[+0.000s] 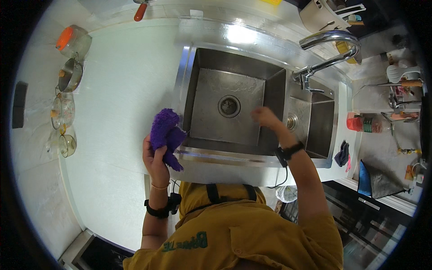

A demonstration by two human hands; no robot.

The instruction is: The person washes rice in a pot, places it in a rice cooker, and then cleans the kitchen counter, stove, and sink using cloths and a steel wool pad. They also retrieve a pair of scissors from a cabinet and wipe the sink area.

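Note:
A bunched purple cloth is gripped in my left hand, held by the left rim of a stainless-steel sink. My right hand is over the right side of the large sink basin, blurred, with its fingers curled in. Nothing shows in that hand, though its inner side is hidden. Below it lies the basin floor with a round drain strainer. The chrome faucet arches at the upper right, its spout away from my hands.
Glass and metal pots and an orange-lidded jar line the left wall. A smaller basin adjoins on the right. Beyond it are a dark cloth, a plastic bottle and hanging utensils. A utensil holder stands behind the faucet.

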